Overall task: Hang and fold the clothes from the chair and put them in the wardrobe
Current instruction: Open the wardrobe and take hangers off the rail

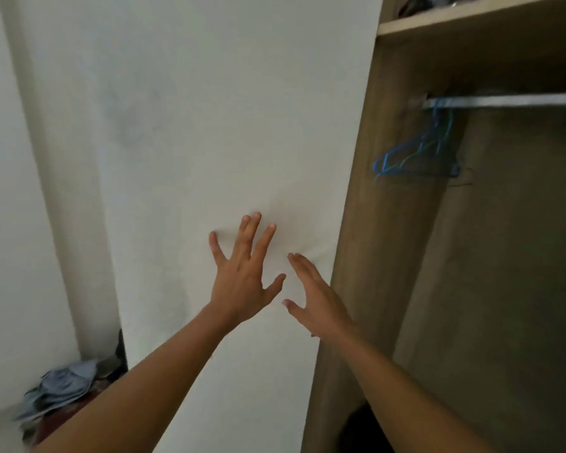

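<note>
- Head view: my left hand [242,276] has its fingers spread flat on the white door [209,125]; my right hand [317,299] has its fingers straight and together beside the door's edge, holding nothing.
- The clothes [62,387] lie heaped low left, nearer my left hand; the hangers [419,152] hang upper right inside the wardrobe [389,223].

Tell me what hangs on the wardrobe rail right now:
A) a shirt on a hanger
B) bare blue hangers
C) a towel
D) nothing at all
B: a few blue hangers hang bunched at the left end of the rail, with no garment on them.
</note>
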A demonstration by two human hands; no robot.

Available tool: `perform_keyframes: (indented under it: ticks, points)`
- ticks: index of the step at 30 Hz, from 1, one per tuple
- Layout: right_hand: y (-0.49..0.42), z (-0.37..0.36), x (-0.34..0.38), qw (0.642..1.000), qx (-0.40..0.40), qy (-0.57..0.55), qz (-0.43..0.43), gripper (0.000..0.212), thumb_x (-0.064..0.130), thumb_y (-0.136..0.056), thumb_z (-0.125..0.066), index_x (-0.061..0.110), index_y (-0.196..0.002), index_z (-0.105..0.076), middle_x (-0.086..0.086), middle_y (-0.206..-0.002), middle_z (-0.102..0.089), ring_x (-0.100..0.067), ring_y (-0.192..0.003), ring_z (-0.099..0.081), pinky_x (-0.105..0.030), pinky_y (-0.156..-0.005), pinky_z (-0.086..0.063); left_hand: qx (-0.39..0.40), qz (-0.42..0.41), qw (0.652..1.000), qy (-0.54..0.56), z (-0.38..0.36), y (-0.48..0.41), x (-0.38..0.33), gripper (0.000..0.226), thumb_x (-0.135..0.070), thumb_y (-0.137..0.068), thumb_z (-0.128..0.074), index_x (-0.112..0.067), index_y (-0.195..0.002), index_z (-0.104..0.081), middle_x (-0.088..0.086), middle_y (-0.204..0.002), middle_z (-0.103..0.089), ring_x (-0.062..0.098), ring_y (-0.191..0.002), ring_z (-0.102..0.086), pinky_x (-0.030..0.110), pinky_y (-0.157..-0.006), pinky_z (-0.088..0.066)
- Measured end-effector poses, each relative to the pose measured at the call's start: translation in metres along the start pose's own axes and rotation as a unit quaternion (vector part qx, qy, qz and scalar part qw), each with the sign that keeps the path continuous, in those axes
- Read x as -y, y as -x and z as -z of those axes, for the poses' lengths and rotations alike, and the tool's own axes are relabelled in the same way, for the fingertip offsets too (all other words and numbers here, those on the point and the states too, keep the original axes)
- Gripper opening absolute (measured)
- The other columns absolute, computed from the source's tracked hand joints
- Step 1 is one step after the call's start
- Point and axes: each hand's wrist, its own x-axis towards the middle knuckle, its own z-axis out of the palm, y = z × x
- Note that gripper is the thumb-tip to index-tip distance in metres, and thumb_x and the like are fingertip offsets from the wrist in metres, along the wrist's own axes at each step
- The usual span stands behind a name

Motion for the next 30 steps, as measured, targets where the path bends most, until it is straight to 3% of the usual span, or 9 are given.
perform_keyframes:
  ticks: [3, 8, 12, 17, 22, 26, 30]
  points:
    - [-0.016, 0.062, -0.028, 0.994, -0.102, 0.007, -0.048, 0.09, 0.044, -0.091, -0.067, 0.039, -0.157, -0.006, 0.018, -0.165, -0.008, -0.012, -0.148, -0.026, -0.021, -0.101, -0.031, -0.003, -0.069, 0.997, 0.031, 0.007, -0.051, -0.036, 0.087, -0.065, -0.088, -0.045, -0.026, -0.158, -0.01, 0.007, -0.168, -0.007, 0.027, -0.155, -0.005, 0.069, -0.116, -0.009]
    - [-0.036, 0.162, -0.069, 0.968, -0.231, -0.009, -0.098, 0.095, 0.039, -0.087, -0.074, 0.036, -0.157, -0.01, 0.005, -0.165, -0.018, -0.018, -0.145, -0.033, -0.038, -0.107, -0.042, 0.037, -0.142, 0.989, 0.03, 0.01, -0.128, -0.087, 0.094, -0.065, -0.087, -0.054, -0.031, -0.158, 0.0, 0.002, -0.168, -0.005, 0.023, -0.155, -0.005, 0.065, -0.118, 0.005]
    - [-0.064, 0.214, -0.097, 0.944, -0.31, -0.037, -0.104, 0.092, 0.028, -0.084, -0.078, 0.023, -0.157, -0.023, -0.004, -0.16, -0.029, -0.017, -0.143, -0.036, -0.033, -0.114, -0.036, 0.028, -0.183, 0.983, 0.015, 0.014, -0.183, -0.105, 0.095, -0.061, -0.088, -0.056, -0.029, -0.159, -0.002, 0.003, -0.167, -0.011, 0.023, -0.154, -0.011, 0.065, -0.118, 0.006]
    - [-0.117, 0.244, -0.132, 0.921, -0.358, -0.099, -0.12, 0.085, 0.035, -0.081, -0.079, 0.016, -0.152, -0.036, -0.011, -0.148, -0.046, -0.025, -0.136, -0.046, -0.041, -0.112, -0.04, 0.03, -0.23, 0.973, -0.01, 0.013, -0.246, -0.118, 0.092, -0.072, -0.088, -0.044, -0.028, -0.159, -0.004, 0.002, -0.165, -0.015, 0.021, -0.153, -0.015, 0.062, -0.119, 0.008]
    - [-0.165, 0.265, -0.17, 0.908, -0.374, -0.14, -0.131, 0.078, 0.045, -0.074, -0.082, 0.016, -0.139, -0.051, -0.001, -0.131, -0.059, -0.015, -0.119, -0.059, -0.031, -0.102, -0.048, 0.053, -0.262, 0.964, -0.003, -0.013, -0.301, -0.142, 0.092, -0.08, -0.088, -0.031, -0.026, -0.159, -0.005, 0.003, -0.164, -0.022, 0.019, -0.15, -0.024, 0.063, -0.119, 0.007]
    - [-0.192, 0.277, -0.204, 0.909, -0.365, -0.171, -0.107, 0.088, 0.054, -0.06, -0.088, 0.02, -0.134, -0.054, 0.006, -0.126, -0.062, -0.007, -0.114, -0.061, -0.022, -0.095, -0.051, 0.122, -0.261, 0.957, 0.007, -0.044, -0.334, -0.164, 0.099, -0.086, -0.084, -0.022, -0.026, -0.159, 0.002, 0.003, -0.167, -0.015, 0.019, -0.152, -0.02, 0.064, -0.117, 0.012]
    - [-0.207, 0.284, -0.232, 0.914, -0.347, -0.187, -0.095, 0.093, 0.053, -0.054, -0.089, 0.025, -0.136, -0.053, 0.004, -0.128, -0.065, -0.01, -0.117, -0.063, -0.038, -0.099, -0.053, 0.126, -0.256, 0.957, 0.044, -0.07, -0.357, -0.18, 0.104, -0.091, -0.077, -0.01, -0.028, -0.159, 0.006, 0.004, -0.166, -0.017, 0.02, -0.152, -0.019, 0.06, -0.119, 0.01]
